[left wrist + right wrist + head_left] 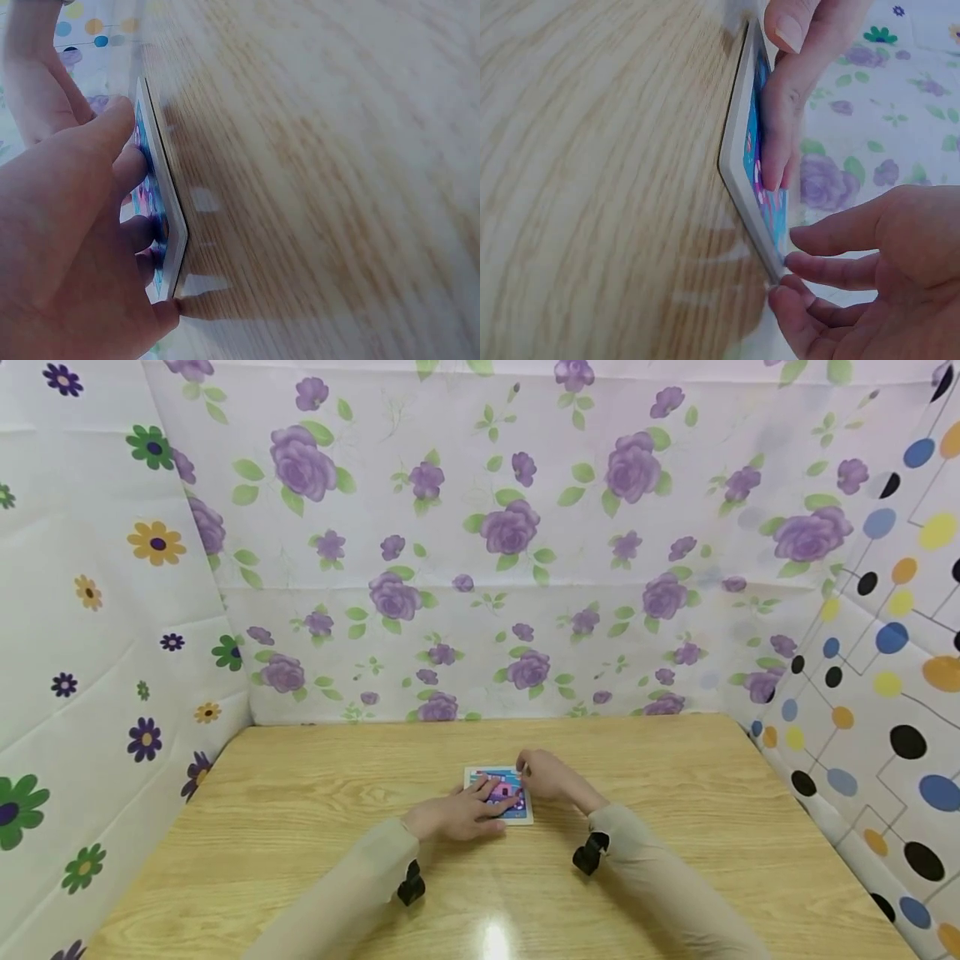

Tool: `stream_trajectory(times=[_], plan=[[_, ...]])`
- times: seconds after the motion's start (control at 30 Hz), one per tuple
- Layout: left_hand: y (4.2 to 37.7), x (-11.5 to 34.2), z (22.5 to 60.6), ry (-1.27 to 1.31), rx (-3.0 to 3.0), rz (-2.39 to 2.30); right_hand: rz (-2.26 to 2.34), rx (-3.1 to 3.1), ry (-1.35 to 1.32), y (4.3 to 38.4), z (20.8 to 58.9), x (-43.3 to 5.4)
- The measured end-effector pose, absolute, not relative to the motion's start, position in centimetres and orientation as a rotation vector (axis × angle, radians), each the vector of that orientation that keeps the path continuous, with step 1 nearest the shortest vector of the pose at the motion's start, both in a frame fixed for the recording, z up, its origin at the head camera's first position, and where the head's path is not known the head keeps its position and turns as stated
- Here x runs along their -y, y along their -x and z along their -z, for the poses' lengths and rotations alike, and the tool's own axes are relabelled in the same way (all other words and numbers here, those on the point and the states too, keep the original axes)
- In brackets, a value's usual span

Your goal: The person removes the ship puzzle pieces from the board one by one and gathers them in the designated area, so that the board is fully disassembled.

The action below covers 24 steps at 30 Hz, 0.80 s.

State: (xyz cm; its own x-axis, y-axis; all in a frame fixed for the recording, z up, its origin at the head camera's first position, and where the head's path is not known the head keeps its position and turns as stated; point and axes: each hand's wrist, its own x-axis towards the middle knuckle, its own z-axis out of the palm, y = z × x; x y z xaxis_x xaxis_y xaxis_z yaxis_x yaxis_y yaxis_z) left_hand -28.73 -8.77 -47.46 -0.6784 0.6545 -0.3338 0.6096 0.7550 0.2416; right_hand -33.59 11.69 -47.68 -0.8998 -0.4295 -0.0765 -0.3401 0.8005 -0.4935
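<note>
A small square board (517, 815) with a pale rim and a bright pink, blue and purple picture lies on the table. Across it, palm down, my left hand (459, 816) rests with its fingers spread over the picture. One outer fingertip (166, 313) touches down beside the board's edge in the left wrist view. At the far right corner, my right hand (553, 778) has its fingers curled. In the right wrist view its thumb (832, 231) sits over the board's side and the other fingertips meet the edge, pinching there. The spread hand hides part of the picture.
The wooden table (315, 793) stretches out around the board. A floral cloth (480, 468) hangs at the back, with a flower-print cloth (97, 652) on the left and a dotted one (885, 693) on the right. Black straps with small devices are on both wrists.
</note>
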Motion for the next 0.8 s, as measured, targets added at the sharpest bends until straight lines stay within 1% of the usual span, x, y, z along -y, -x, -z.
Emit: stream_trajectory(times=[0.27, 0.6, 0.8], plan=[[28.8, 8.8, 47.3, -0.983, -2.538, -0.177, 0.977, -2.709, 0.449, 34.0, 48.2, -12.2], [29.1, 9.2, 47.5, -0.967, -2.516, -0.235, 1.286, -2.470, 0.318, 34.6, 47.7, -12.8], [29.2, 9.2, 47.5, -0.957, -2.503, -0.235, 1.311, -2.432, 0.259, 35.2, 48.1, -12.8]])
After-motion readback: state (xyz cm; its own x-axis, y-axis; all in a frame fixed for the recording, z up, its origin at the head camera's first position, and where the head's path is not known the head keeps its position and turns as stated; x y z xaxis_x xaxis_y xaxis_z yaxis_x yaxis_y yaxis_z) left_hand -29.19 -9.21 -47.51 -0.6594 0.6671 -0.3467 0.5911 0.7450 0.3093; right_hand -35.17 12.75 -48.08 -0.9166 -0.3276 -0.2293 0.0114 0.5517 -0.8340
